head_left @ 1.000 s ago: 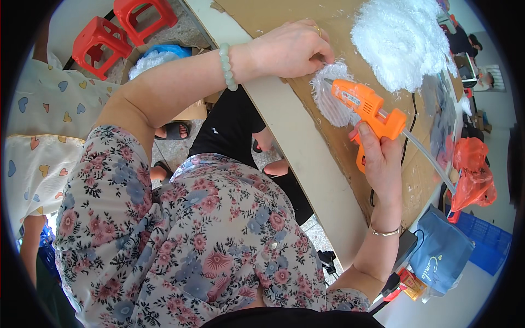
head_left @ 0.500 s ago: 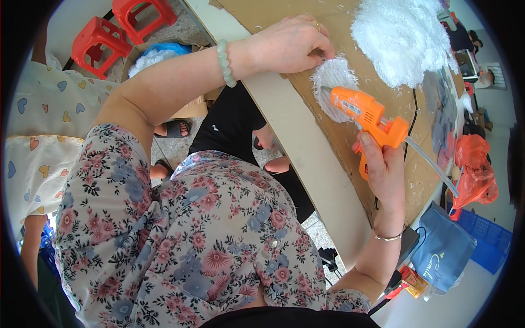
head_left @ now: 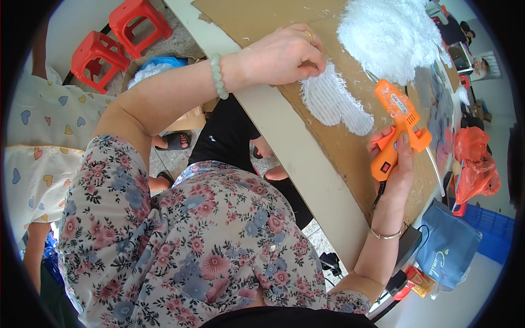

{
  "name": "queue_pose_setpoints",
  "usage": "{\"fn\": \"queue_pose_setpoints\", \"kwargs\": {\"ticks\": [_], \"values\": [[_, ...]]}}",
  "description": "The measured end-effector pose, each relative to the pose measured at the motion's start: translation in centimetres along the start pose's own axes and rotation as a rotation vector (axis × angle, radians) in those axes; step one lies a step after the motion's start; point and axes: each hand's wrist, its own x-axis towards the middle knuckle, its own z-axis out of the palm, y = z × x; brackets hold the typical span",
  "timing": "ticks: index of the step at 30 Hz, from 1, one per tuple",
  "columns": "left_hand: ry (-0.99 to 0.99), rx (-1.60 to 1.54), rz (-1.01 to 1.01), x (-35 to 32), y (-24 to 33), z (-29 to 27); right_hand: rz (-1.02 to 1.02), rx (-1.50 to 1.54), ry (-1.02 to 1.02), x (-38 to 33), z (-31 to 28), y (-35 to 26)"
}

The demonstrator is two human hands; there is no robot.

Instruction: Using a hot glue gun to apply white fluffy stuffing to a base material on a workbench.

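Observation:
My left hand (head_left: 290, 56) pinches the upper left end of a white fuzzy fabric piece (head_left: 333, 101), ribbed on the side facing up, with a notch in its lower edge. The piece rests on a brown cardboard sheet (head_left: 328, 27). An orange hot glue gun (head_left: 397, 112) is in my right hand (head_left: 402, 156), fingers wrapped round its handle. Its nozzle points up and away, apart from the fabric piece. From its back end sticks a translucent glue stick (head_left: 437, 172). A heap of white fluffy pieces (head_left: 388, 38) lies just beyond the nozzle.
The pale table edge (head_left: 306, 150) runs diagonally in front of me. At right are a red plastic bag (head_left: 476, 164), a blue bag (head_left: 445, 246) and a blue crate (head_left: 492, 229). Red stools (head_left: 98, 60) stand at far left, with another person in a heart-patterned garment (head_left: 49, 142) nearby.
The glue gun has moved right, off the fabric piece, and its nozzle has swung upward. More of the fabric piece shows now. My left hand keeps its pinch, slightly lower and to the left.

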Motion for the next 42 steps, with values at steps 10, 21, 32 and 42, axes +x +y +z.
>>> {"fn": "queue_pose_setpoints", "kwargs": {"ticks": [10,21,32,42], "values": [[0.078,-0.068,-0.041,1.7,-0.3,-0.2,0.029,0.376,0.086,0.7,-0.3,1.3],[-0.044,0.168,0.228,4.0,0.6,0.3,0.027,0.502,0.034,1.0,-0.8,2.1],[0.014,0.141,0.038,-0.1,0.4,-1.7,-0.01,0.398,0.062,1.0,-0.4,2.0],[-0.001,0.205,0.227,1.3,2.0,0.1,-0.036,0.4,0.071,1.1,-0.4,2.1]]}}
